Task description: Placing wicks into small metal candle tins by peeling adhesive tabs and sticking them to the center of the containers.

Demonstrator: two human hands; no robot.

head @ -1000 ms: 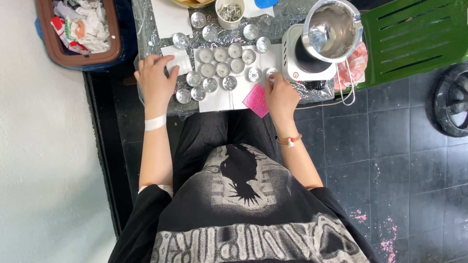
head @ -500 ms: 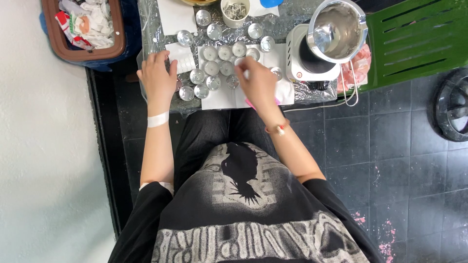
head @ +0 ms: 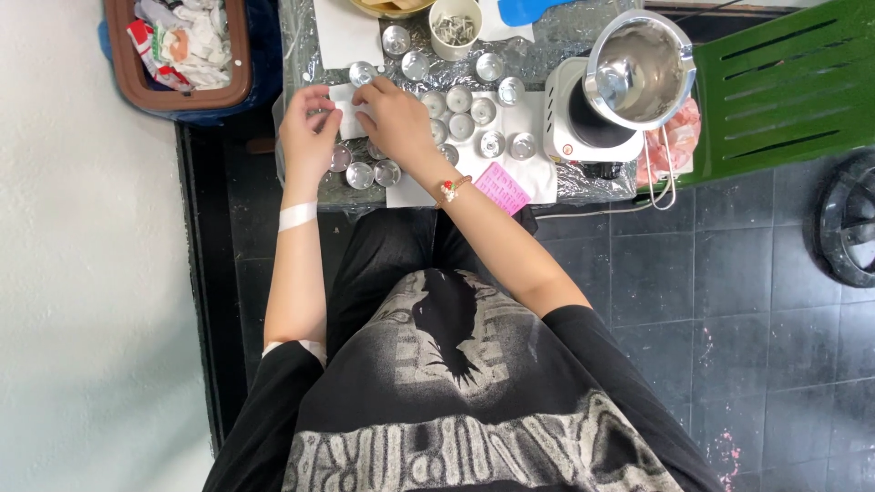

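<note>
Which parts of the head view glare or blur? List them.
Head view: glare on the steel pot and the foil-covered table; the small metal cups glint; left hand and right hand look slightly soft; light is even, shadows faint.

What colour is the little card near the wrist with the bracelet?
Pink. The card lies on white paper, seen clearly in the head view.

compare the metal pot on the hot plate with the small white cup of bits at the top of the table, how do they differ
The metal pot is shiny silver and wide; the white cup is matte, pale and much narrower. The pot sits on a white hot plate at the table's right end, while the cup stands directly on the foil-covered table. The pot looks nearly empty, showing its bright bottom; the cup holds a heap of small pieces. Both are round, open-topped and upright.
</note>
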